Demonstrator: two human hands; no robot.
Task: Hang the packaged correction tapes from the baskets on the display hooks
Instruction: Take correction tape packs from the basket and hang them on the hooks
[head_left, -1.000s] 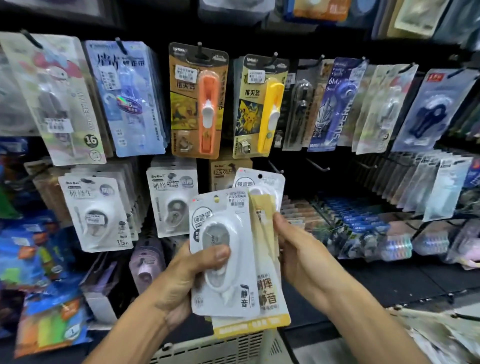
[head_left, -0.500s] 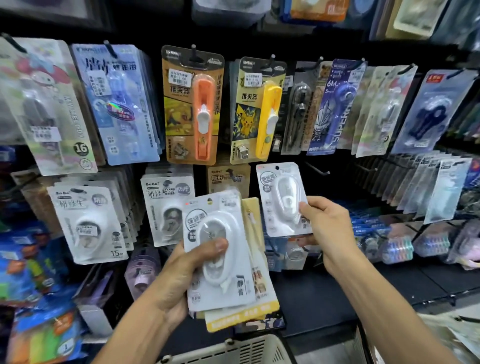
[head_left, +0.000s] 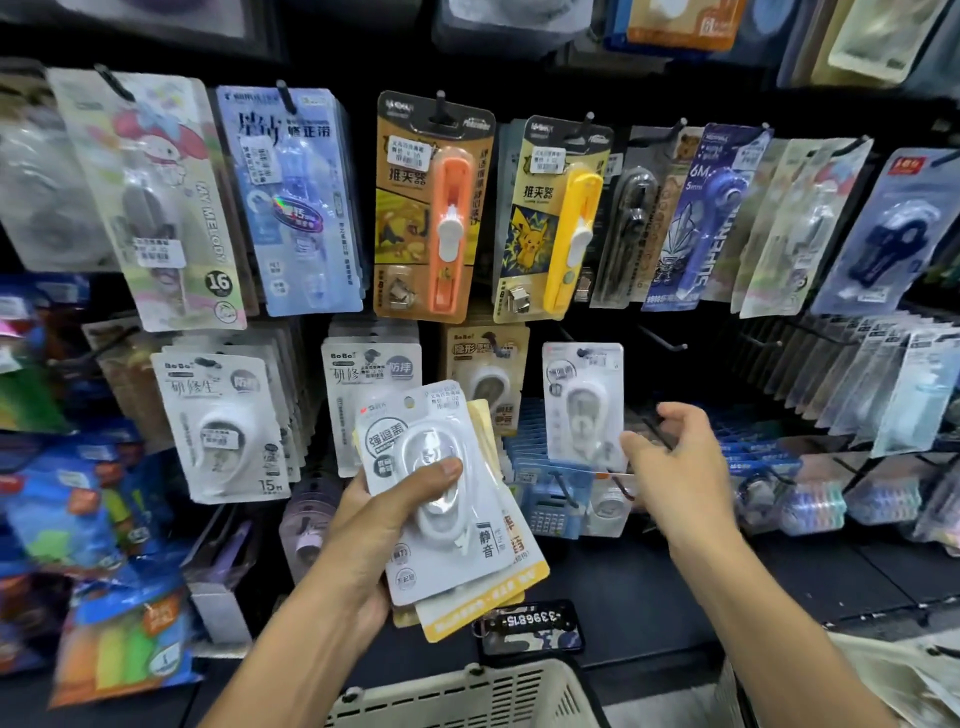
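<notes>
My left hand (head_left: 387, 525) grips a fanned stack of packaged correction tapes (head_left: 441, 499), its thumb pressed on the front white blister pack. One white packaged correction tape (head_left: 583, 402) hangs on a display hook in the lower row, right of centre. My right hand (head_left: 675, 467) hovers just right of that hanging pack, fingers relaxed and holding nothing. A bare display hook (head_left: 662, 338) juts out to the right of the hung pack.
A beige plastic basket (head_left: 467, 693) sits at the bottom centre. The black pegboard carries many hung packs: an orange clip pusher (head_left: 434, 208), a yellow one (head_left: 556, 218), white tape packs at left (head_left: 221, 426). Boxes of small goods (head_left: 810, 499) line the shelf below.
My right hand carried one white pack from the stack up to the hook, hung it and let go; it now hovers beside it. The left hand kept holding the stack.
</notes>
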